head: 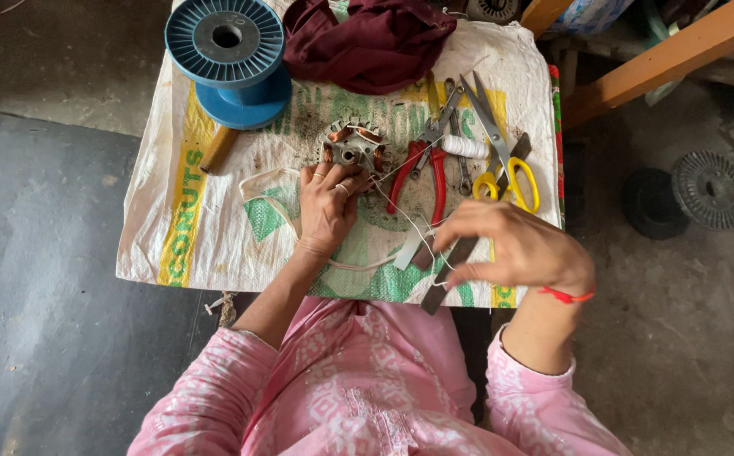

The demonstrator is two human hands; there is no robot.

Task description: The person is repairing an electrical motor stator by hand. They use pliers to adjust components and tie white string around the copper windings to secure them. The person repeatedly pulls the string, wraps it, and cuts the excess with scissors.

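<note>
Centrally, we find a small motor stator (353, 150) with copper windings lying on a printed woven sack (215, 228) that covers a low table. Our left hand (326, 207) rests just below the stator, fingers curled against its near rim and pinning it down; whether they also pinch anything we cannot tell. A thin white thread (401, 211) runs from the stator toward our right hand (515, 249), which sits well to the stator's right and nearer the body, fingertips closed in a pinch on that thread.

We judge the binding goes well only if the thread is kept taut and the stator held flat, so the copper is not nicked.

Just right of the stator lie red-handled pliers (422, 173), a white thread spool (464, 147) and yellow-handled scissors (502, 160). A dark flat strip (460, 253) lies beneath the right hand. Above-left of the stator stands a blue reel (230, 59); directly above it, a maroon cloth (367, 38).
</note>
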